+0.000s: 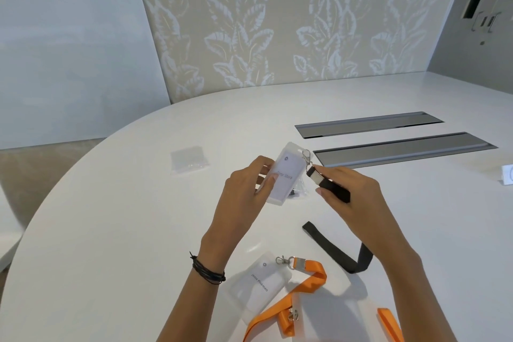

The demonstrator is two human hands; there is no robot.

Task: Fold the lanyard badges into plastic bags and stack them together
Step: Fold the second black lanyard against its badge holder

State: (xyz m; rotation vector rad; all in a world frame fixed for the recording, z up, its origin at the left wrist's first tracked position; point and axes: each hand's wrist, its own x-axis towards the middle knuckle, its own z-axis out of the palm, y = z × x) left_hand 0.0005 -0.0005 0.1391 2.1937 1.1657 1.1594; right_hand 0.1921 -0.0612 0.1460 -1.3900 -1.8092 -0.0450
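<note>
My left hand (244, 191) holds a clear badge holder (286, 175) with a white name card above the white table (111, 230). My right hand (352, 197) pinches the black lanyard (336, 244) just below its metal clasp (306, 157), which is at the holder's top edge. The strap's loose end trails down onto the table. Near the front edge lies a second badge holder (262, 283) with an orange lanyard (294, 297) clipped to it. A pile of clear plastic bags (188, 159) lies to the far left.
Two grey cable-port lids (369, 123) (402, 148) are set into the table at the back right. A small white sign (506, 173) stands at the right edge. A leaf-patterned wall rises behind the table.
</note>
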